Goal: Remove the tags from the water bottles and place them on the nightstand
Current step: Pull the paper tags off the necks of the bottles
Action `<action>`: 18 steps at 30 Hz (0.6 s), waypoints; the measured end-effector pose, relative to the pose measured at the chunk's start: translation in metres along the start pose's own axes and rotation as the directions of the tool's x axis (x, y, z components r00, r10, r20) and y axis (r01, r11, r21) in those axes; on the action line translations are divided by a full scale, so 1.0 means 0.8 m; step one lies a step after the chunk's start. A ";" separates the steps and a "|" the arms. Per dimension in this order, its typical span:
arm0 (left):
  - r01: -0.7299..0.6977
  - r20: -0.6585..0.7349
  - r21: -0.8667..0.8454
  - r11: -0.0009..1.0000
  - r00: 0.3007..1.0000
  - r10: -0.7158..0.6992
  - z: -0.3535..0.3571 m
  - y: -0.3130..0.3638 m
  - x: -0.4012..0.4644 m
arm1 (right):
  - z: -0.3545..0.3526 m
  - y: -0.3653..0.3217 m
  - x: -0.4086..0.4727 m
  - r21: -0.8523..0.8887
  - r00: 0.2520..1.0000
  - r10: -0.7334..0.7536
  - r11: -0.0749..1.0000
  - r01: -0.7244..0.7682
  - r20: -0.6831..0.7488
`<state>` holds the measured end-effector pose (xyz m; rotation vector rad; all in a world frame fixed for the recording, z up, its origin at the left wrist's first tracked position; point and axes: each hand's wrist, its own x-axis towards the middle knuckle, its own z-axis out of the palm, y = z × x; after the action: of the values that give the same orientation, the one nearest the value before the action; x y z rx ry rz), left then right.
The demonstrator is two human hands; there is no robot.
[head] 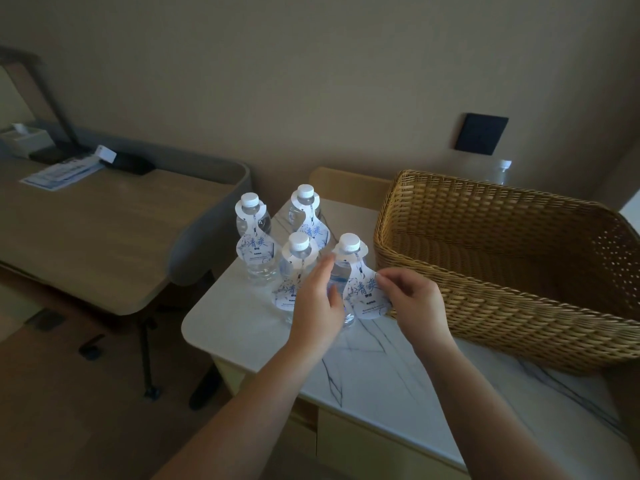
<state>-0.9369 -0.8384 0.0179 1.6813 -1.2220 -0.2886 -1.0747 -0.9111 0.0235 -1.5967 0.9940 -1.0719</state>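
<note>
Pinching the tag (367, 295) of the nearest bottle (341, 282), the right hand (414, 303) holds its right edge between thumb and fingertips. Left hand (317, 306) lies with straight fingers against that bottle's left side. 4 tagged bottles stand together on the nightstand (374, 368), left of a basket (502, 271).

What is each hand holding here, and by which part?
The right hand pinches the right edge of the tag on the nearest bottle. The left hand rests open against that bottle's side, gripping nothing.
</note>
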 end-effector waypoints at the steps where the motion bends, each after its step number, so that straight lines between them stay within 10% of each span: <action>1: 0.000 0.000 -0.012 1.000 1.000 0.000 -0.001 -0.001 0.000 | 0.001 -0.005 0.002 0.009 1.000 -0.008 1.000 0.008 -0.005; 18: -0.028 0.066 -0.082 0.996 0.997 0.034 -0.008 -0.016 -0.007 | -0.014 -0.031 -0.019 0.190 0.979 0.046 0.982 -0.008 -0.197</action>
<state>-0.9278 -0.8301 0.0087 1.5924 -1.2683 -0.3737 -1.0871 -0.8938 0.0464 -1.3379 1.0108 -1.2882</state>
